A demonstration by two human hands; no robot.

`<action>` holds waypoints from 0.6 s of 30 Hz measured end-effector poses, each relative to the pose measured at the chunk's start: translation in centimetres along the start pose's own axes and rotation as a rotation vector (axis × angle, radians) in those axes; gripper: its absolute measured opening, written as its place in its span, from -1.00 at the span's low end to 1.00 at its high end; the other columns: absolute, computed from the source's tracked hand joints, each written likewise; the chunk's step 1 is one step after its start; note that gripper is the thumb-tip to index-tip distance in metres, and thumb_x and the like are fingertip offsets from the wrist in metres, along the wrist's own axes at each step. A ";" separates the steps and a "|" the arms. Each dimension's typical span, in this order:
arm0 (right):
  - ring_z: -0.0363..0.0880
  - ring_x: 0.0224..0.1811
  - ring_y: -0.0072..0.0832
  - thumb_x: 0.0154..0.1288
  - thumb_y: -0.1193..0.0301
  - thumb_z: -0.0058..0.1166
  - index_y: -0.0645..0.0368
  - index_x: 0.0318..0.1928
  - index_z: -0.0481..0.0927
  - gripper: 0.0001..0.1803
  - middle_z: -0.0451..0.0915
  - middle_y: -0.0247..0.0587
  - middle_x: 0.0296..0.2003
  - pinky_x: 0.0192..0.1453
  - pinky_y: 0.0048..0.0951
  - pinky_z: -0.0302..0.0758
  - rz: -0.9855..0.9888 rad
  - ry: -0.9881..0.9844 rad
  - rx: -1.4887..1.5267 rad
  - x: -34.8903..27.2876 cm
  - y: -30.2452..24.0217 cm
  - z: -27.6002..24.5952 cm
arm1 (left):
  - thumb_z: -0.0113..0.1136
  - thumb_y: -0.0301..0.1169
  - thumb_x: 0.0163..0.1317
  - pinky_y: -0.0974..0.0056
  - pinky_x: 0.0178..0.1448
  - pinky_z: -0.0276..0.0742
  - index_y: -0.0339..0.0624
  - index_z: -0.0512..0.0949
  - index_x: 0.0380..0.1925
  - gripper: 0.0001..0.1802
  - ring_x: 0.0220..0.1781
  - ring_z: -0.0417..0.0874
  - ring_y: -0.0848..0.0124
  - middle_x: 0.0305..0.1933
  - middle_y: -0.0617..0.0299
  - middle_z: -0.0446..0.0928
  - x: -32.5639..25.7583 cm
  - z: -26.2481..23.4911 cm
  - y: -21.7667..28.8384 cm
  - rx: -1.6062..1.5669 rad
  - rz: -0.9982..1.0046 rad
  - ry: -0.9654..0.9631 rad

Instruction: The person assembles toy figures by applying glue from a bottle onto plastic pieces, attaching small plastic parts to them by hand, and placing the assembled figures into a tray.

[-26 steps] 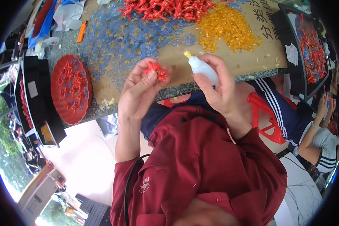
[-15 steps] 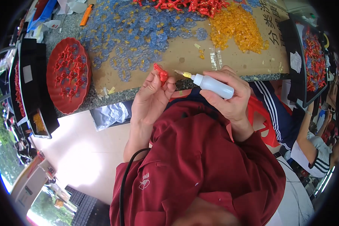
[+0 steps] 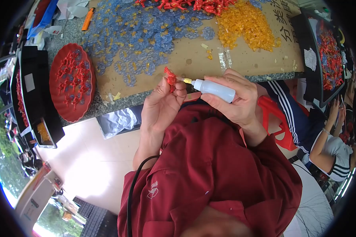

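Between the thumb and fingers of my left hand (image 3: 161,103) is a small red plastic figurine (image 3: 170,77), held upright over the table's front edge. My right hand (image 3: 241,96) is wrapped round a white squeeze bottle (image 3: 216,91), tipped sideways so that its yellow-collared nozzle (image 3: 187,80) points left. The nozzle's thin tip reaches the figurine's right side; whether it touches is too small to tell. Beyond my hands lie a wide spread of clear blue pieces (image 3: 130,39), a heap of amber pieces (image 3: 247,27) and a pile of red figurines (image 3: 207,5).
A red scalloped tray (image 3: 56,98) with red figurines and blue pieces stands at the left. An orange-handled tool (image 3: 88,19) lies behind it. Dark bins flank the table, the right bin (image 3: 309,43) holding red and blue pieces. Another person's arm (image 3: 322,148) shows at far right.
My right hand has brought the bottle left, so its nozzle has come from a gap away up to the figurine. My left hand has turned the figurine slightly.
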State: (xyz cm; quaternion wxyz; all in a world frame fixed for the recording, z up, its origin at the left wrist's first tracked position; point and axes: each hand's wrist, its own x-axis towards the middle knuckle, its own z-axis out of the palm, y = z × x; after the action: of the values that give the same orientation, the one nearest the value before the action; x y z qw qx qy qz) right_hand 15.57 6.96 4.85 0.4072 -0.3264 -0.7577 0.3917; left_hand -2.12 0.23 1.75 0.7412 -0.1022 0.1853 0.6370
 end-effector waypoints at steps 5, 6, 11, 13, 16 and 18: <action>0.47 -0.58 -0.45 -0.20 0.43 0.36 0.32 -0.30 0.61 -0.63 0.59 -0.16 -0.52 -0.49 -0.52 0.37 0.005 0.011 0.021 0.0 -0.4 -0.4 | 0.01 -0.40 0.24 0.35 -0.06 0.38 -0.34 0.42 -0.17 -0.76 -0.19 0.42 0.40 -0.22 0.15 0.43 0.0 -0.1 0.0 -0.012 -0.014 -0.018; 0.46 -0.58 -0.45 -0.20 0.43 0.36 0.32 -0.30 0.61 -0.63 0.59 -0.16 -0.52 -0.49 -0.52 0.36 0.005 0.006 0.032 0.0 -0.5 -0.5 | 0.01 -0.40 0.24 0.34 -0.06 0.38 -0.34 0.42 -0.17 -0.76 -0.20 0.43 0.40 -0.21 0.14 0.43 0.0 -0.2 0.0 -0.006 -0.017 -0.016; 0.46 -0.59 -0.45 -0.21 0.43 0.36 0.32 -0.30 0.61 -0.63 0.59 -0.16 -0.53 -0.50 -0.52 0.36 -0.002 0.003 0.038 -0.1 -0.4 -0.3 | 0.02 -0.39 0.23 0.33 -0.06 0.38 -0.34 0.42 -0.16 -0.75 -0.23 0.44 0.40 -0.20 0.14 0.45 -0.1 -0.1 -0.2 0.022 -0.019 -0.015; 0.46 -0.59 -0.46 -0.21 0.43 0.36 0.32 -0.31 0.61 -0.63 0.59 -0.16 -0.53 -0.50 -0.52 0.36 -0.009 0.004 0.044 0.0 -0.5 -0.3 | 0.02 -0.39 0.23 0.33 -0.06 0.37 -0.33 0.41 -0.16 -0.75 -0.23 0.45 0.40 -0.20 0.14 0.45 -0.1 -0.2 -0.3 0.038 -0.025 -0.031; 0.46 -0.58 -0.44 -0.20 0.43 0.35 0.32 -0.32 0.61 -0.65 0.58 -0.14 -0.54 -0.50 -0.52 0.36 0.002 -0.021 0.044 0.1 -0.7 -0.5 | 0.02 -0.39 0.23 0.34 -0.07 0.37 -0.33 0.40 -0.14 -0.74 -0.22 0.44 0.41 -0.20 0.15 0.45 0.0 -0.4 -0.4 0.017 -0.023 0.000; 0.48 -0.55 -0.50 -0.14 0.49 0.32 0.32 -0.28 0.59 -0.67 0.59 -0.17 -0.48 -0.45 -0.55 0.38 0.000 -0.017 0.050 0.0 -0.5 -1.0 | 0.03 -0.40 0.22 0.36 -0.08 0.35 -0.31 0.39 -0.09 -0.71 -0.23 0.41 0.42 -0.20 0.17 0.43 -0.1 -0.3 -0.4 0.022 -0.021 -0.027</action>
State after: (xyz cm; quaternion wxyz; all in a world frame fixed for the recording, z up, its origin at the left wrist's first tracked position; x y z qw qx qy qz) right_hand 16.39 7.00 5.65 0.4089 -0.3129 -0.7511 0.4133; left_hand -1.78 -0.01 1.45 0.7515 -0.0875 0.1810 0.6283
